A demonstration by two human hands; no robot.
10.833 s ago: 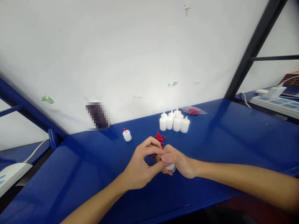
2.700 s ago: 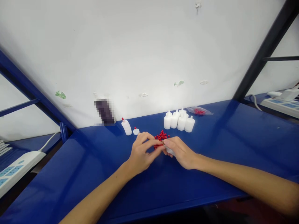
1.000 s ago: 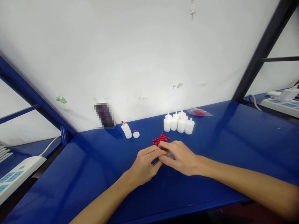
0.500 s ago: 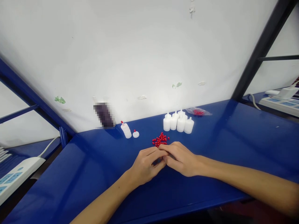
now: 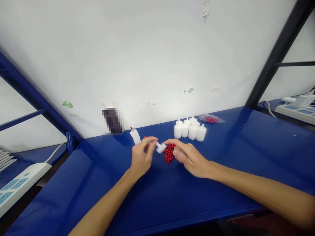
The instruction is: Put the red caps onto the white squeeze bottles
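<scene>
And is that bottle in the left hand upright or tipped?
Tipped. Though blurred, the white bottle slants: its narrow end is at the left hand, its wide end points toward the right hand.

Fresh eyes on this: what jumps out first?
The pile of red caps, vivid on the blue table between the left hand and the right hand. Next, the cluster of white bottles standing beyond the right hand, near the wall. Then the blurred white bottle in the left hand, by the pile's left edge.
</scene>
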